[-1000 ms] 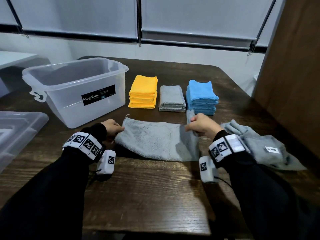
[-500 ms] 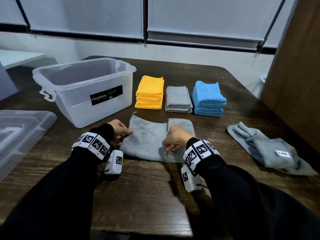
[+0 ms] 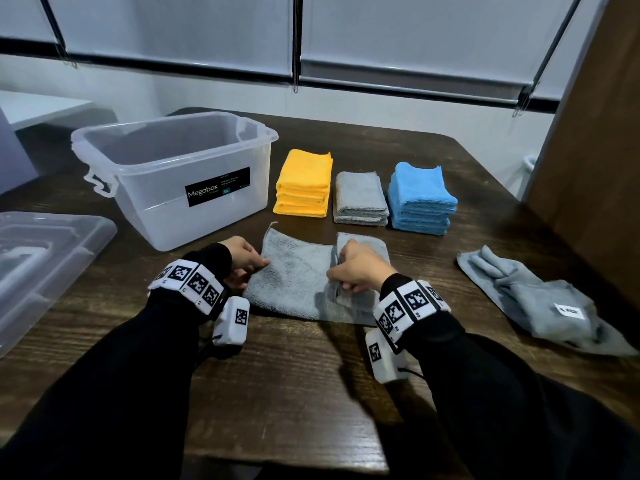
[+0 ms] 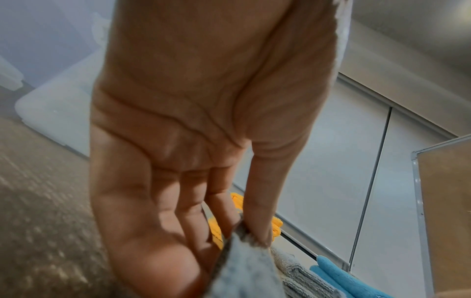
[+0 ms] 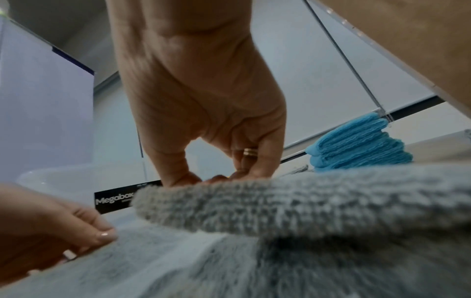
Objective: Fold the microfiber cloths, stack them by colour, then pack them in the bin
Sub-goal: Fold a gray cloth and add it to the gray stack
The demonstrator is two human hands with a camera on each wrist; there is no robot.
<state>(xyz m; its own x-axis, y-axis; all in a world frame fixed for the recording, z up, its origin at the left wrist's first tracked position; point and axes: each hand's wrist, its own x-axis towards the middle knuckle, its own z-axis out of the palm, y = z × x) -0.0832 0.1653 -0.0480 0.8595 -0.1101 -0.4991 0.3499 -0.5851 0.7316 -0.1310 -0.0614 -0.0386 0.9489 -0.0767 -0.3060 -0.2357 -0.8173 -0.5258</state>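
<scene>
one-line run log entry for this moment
step: folding grey cloth | left hand: pinches left edge | right hand: grips folded-over right end | bin: no cloths inside

On the bench [image 3: 311, 393], the bin [image 3: 173, 178] stands at ten o'clock, its lid [image 3: 41, 265] at nine. Three cloth stacks [image 3: 360, 199] sit in a row at twelve, right of the bin. The half-folded cloth [image 3: 294, 282] lies before them, a loose cloth [image 3: 533, 299] at three.

Grey cloth [image 3: 298, 278] half-folded between both hands, beside yellow, grey, blue stacks.
</scene>
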